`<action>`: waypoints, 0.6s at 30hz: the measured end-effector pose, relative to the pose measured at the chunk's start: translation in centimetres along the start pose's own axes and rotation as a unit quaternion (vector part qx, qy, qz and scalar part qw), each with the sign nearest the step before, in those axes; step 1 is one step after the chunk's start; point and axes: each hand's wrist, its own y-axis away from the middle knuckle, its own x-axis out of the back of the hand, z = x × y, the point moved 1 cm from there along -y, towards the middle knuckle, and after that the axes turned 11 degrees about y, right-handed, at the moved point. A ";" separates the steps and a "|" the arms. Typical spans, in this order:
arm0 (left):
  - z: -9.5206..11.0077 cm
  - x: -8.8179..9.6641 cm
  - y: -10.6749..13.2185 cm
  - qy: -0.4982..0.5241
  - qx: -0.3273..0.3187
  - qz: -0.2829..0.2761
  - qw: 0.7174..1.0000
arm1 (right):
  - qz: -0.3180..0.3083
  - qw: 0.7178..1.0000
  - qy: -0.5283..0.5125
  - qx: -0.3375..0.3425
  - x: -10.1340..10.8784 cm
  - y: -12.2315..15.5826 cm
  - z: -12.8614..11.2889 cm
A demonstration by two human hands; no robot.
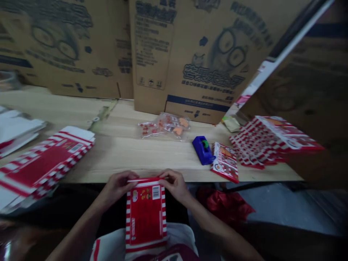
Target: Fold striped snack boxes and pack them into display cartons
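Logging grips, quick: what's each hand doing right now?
Left hand: closed, holding the rectangular red-and-white striped package at its upper-left corner.
Right hand: closed, holding the same package at its upper-right corner.

The one view looks from the person's head, above and behind the hands [119,185], facing forward and down. It is near enough for the forearms [217,227] to enter from the bottom edge, with clothing [181,237] below the hands. Past them it takes in the tabletop [116,156], well out to both sides, and stops at the cartons [185,83] beyond.
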 end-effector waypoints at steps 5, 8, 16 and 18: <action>-2.0 0.2 -0.2 0.001 0.003 0.037 0.999 | -0.025 0.998 0.045 0.037 2.5 1.2 1.0; -2.5 0.1 -0.2 0.000 -0.012 0.021 1.000 | 0.229 0.954 0.184 0.065 9.6 0.8 2.3; -2.3 -1.3 -0.4 0.042 -0.012 0.025 0.999 | 0.385 0.849 0.348 -0.100 20.4 -1.8 6.3; -2.3 -1.5 -0.6 0.040 -0.021 0.024 0.999 | 0.398 0.858 0.314 -0.082 19.1 -2.5 6.5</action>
